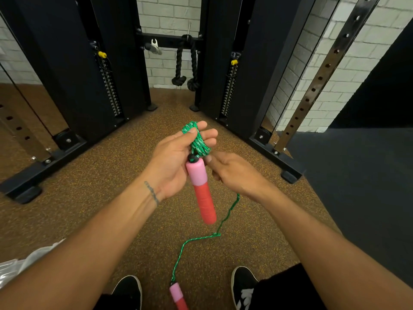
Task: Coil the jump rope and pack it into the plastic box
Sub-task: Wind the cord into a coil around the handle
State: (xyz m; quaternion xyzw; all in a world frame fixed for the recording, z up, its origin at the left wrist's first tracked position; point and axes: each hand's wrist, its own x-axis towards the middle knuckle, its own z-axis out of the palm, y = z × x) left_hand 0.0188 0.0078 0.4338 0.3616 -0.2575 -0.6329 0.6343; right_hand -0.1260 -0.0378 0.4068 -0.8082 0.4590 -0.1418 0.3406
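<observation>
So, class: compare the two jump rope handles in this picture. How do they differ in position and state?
The upper handle hangs in the air between the left hand and right hand, below the coiled green rope; the lower handle is down between the shoes, untouched. The upper handle shows whole; the lower handle is cut off by the frame edge. Both are pink above and red below.
</observation>
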